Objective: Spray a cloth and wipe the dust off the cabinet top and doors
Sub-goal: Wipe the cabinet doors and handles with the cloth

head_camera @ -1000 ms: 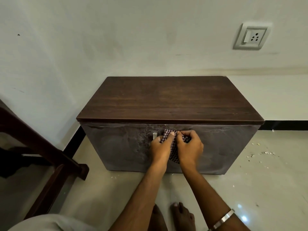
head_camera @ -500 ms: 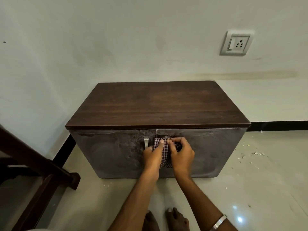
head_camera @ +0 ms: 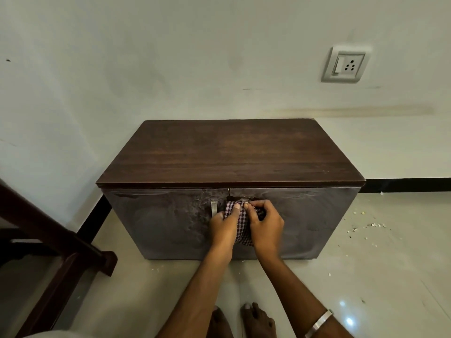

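Both hands grasp one checkered cloth [head_camera: 241, 224] against the front of the low wooden cabinet [head_camera: 229, 154], just right of the seam between its two doors: the left hand [head_camera: 225, 226] curls round the cloth's left side with its thumb on top, and the right hand [head_camera: 264, 225] bunches the right side with bent fingers at the right door's metal handle [head_camera: 244, 202]. Smeared dust covers the left door [head_camera: 168, 220] and right door [head_camera: 314, 220], whereas the dark top looks smooth. Small crumbs [head_camera: 366, 228] lie on the pale floor [head_camera: 378, 276] to the cabinet's right.
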A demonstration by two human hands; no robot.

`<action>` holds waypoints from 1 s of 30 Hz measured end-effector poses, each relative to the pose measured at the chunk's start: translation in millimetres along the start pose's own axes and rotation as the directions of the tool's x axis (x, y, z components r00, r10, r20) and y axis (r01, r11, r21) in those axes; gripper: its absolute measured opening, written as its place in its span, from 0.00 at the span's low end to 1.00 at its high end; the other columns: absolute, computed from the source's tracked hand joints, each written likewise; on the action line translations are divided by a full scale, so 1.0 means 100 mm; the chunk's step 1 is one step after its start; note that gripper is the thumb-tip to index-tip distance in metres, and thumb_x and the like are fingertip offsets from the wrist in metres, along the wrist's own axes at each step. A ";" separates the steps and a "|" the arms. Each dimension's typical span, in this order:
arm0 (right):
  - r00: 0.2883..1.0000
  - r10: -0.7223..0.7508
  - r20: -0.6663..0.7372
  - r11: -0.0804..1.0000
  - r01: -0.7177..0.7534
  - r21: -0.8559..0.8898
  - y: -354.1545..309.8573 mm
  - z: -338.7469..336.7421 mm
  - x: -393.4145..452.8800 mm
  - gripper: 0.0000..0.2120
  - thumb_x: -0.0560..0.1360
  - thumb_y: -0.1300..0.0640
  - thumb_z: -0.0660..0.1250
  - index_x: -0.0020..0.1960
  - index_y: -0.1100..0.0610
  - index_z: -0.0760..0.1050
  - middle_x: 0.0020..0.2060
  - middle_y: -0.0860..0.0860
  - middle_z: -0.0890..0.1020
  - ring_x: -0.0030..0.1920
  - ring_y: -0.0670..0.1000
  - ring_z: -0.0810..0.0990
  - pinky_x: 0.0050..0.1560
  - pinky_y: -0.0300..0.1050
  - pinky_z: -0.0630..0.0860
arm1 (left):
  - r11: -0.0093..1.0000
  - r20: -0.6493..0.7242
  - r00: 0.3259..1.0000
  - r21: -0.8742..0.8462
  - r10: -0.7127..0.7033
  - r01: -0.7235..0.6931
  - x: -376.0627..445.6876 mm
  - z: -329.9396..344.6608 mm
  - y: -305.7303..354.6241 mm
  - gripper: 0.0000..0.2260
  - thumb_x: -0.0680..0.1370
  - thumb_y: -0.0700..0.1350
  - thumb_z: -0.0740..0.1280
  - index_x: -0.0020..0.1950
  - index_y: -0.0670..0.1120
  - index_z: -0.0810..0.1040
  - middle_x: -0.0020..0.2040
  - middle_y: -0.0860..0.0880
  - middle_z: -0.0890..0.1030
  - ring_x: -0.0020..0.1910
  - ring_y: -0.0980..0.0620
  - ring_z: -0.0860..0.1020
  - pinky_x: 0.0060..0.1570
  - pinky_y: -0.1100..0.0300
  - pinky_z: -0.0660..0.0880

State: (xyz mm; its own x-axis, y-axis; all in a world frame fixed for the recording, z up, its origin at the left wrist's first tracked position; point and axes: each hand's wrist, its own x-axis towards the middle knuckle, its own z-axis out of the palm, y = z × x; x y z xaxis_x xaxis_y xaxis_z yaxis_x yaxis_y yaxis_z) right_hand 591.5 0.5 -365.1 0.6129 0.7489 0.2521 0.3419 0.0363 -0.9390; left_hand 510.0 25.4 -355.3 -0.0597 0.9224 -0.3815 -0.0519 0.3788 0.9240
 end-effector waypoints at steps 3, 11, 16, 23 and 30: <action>1.000 -0.001 0.013 1.000 0.001 0.017 0.10 -0.01 -0.07 0.03 0.74 0.57 0.70 0.45 0.49 0.78 0.42 0.44 0.81 0.45 0.41 0.79 0.44 0.36 0.76 | 0.999 -0.009 1.000 0.038 -0.008 0.008 0.00 -0.02 -0.07 0.14 0.78 0.53 0.67 0.51 0.42 0.80 0.48 0.43 0.83 0.47 0.46 0.82 0.45 0.56 0.79; 0.999 -0.033 -0.017 0.999 0.033 0.004 0.09 0.01 -0.03 0.04 0.73 0.59 0.71 0.44 0.51 0.79 0.42 0.46 0.81 0.44 0.40 0.78 0.43 0.26 0.70 | 0.999 0.010 1.000 0.021 -0.026 0.026 0.01 -0.03 -0.06 0.12 0.76 0.54 0.68 0.46 0.45 0.80 0.45 0.45 0.84 0.44 0.47 0.83 0.46 0.52 0.81; 0.999 -0.047 0.004 0.999 0.047 -0.003 0.11 -0.01 -0.02 0.03 0.74 0.59 0.70 0.46 0.52 0.80 0.43 0.47 0.81 0.45 0.41 0.78 0.45 0.30 0.72 | 0.999 0.017 1.000 0.029 -0.021 0.021 0.04 -0.01 -0.08 0.15 0.76 0.55 0.68 0.50 0.44 0.80 0.46 0.45 0.84 0.45 0.47 0.83 0.49 0.51 0.81; 0.999 -0.003 0.032 1.000 0.002 0.026 0.30 -0.01 -0.19 0.04 0.74 0.59 0.70 0.45 0.50 0.79 0.42 0.44 0.81 0.45 0.39 0.78 0.47 0.39 0.77 | 0.997 0.011 0.999 0.064 -0.049 0.049 0.03 -0.07 -0.21 0.15 0.77 0.52 0.68 0.53 0.41 0.81 0.49 0.43 0.84 0.47 0.46 0.83 0.49 0.52 0.80; 0.999 0.024 0.025 0.999 -0.025 0.033 0.26 0.00 -0.16 0.04 0.73 0.58 0.71 0.45 0.50 0.79 0.42 0.45 0.81 0.45 0.39 0.78 0.47 0.38 0.76 | 0.998 0.011 0.999 0.041 -0.040 0.040 0.04 -0.06 -0.19 0.11 0.77 0.51 0.68 0.49 0.43 0.81 0.47 0.44 0.84 0.46 0.46 0.82 0.44 0.55 0.80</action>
State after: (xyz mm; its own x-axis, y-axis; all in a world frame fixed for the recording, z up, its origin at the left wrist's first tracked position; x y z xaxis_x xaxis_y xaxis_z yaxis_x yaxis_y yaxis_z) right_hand 590.6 -10.2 -393.0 0.6029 0.7659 0.2234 0.3030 0.0392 -0.9522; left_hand 504.7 21.7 -374.6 -0.0469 0.9073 -0.4179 -0.0137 0.4177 0.9085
